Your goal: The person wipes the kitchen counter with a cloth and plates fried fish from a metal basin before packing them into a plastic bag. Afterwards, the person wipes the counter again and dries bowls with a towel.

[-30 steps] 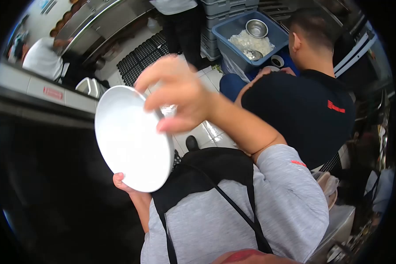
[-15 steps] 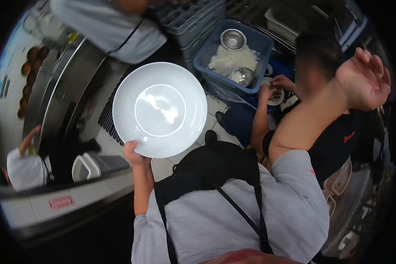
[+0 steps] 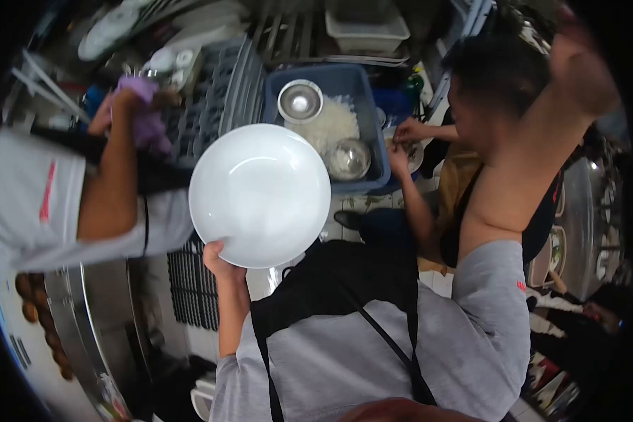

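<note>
A large round white plate (image 3: 264, 193) is held out in front of my body, its glossy face turned up to me. My left hand (image 3: 223, 260) grips it at the lower left rim, thumb on the upper face and the other fingers hidden beneath. My right arm is raised to the far right, so my right hand (image 3: 580, 67) is high at the dark edge of the view. Its fingers are blurred and I cannot make out anything in them.
Beyond the plate stands a blue bin (image 3: 328, 73) holding white rice and two metal bowls. Grey racks (image 3: 221, 88) are left of it. At left a person holds a purple cloth (image 3: 142, 105); at right another works over a bowl. A black mat (image 3: 193, 288) covers some floor.
My view has swung left, with the plate still in my left hand. The person at left now shows with a purple cloth. My right hand has risen and blurred.
</note>
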Demonstrator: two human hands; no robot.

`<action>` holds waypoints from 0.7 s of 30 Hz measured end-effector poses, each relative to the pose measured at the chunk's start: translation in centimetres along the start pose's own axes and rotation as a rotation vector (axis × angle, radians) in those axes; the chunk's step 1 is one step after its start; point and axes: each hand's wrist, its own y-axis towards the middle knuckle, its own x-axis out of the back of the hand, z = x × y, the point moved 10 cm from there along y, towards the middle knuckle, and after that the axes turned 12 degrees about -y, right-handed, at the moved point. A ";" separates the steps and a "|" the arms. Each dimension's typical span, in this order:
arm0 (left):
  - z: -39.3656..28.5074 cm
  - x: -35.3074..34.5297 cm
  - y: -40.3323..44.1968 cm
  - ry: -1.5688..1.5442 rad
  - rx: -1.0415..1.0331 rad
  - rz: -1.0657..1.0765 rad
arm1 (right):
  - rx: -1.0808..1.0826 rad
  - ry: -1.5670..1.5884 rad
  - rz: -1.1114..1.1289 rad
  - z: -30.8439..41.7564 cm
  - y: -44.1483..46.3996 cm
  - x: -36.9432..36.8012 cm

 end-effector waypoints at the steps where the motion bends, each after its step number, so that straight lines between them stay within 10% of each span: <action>1: -0.1 -1.1 1.8 0.003 0.014 0.013 | 0.001 -0.017 0.033 0.0 1.3 -0.5; 9: 1.5 -10.3 12.9 -0.056 0.089 0.150 | -0.383 -0.494 0.352 -7.7 4.9 0.1; 21: 2.9 -18.9 21.4 -0.139 0.147 0.269 | -0.176 -1.135 0.671 -18.7 11.1 -5.4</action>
